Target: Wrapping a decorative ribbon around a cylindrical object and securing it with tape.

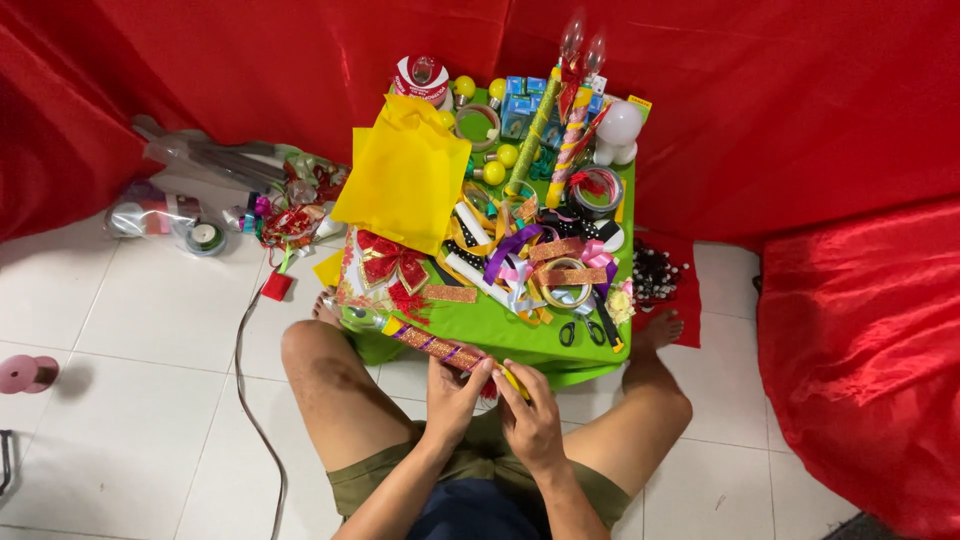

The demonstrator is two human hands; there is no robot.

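My left hand (455,392) and my right hand (530,412) both grip the near end of a long stick (425,342) wrapped in glittery ribbon with purple bands. The stick reaches up and left, and its far end carries a clear bulb (362,318) beside a red bow (388,262). My right thumb rests on a yellow bit at the stick's end. Both hands are in front of a small green table (490,332), between my bare knees.
The table holds yellow paper (405,175), ribbon rolls, glitter strips, black scissors (580,330), yellow bulbs and two more decorated sticks (555,130). Ribbons and bags lie on the white floor at left, with a cable (245,380) and a pink spool (25,372). Red cloth hangs all around.
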